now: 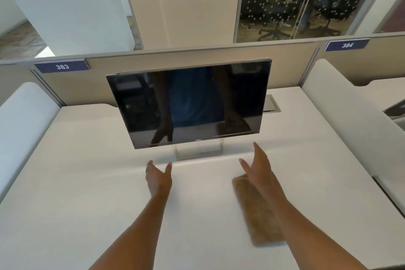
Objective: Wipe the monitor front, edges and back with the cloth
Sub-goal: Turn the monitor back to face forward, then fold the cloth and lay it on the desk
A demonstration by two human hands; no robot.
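A black flat monitor [190, 103] stands on a silver stand [198, 152] at the middle of a white desk [87, 182], its screen dark and reflecting my arms. A folded brown cloth [255, 212] lies flat on the desk to the right, partly under my right forearm. My left hand [158, 178] hovers open in front of the stand, fingers apart, holding nothing. My right hand [258, 167] is open too, raised above the cloth's far end, just below the monitor's lower right corner.
A beige partition [197, 57] with number plates 383 [62, 66] and 384 [347, 45] runs behind the monitor. White side panels [26, 112] flank the desk. A grey cable hatch [271, 104] sits behind the monitor on the right. A white planter [72, 11] stands beyond.
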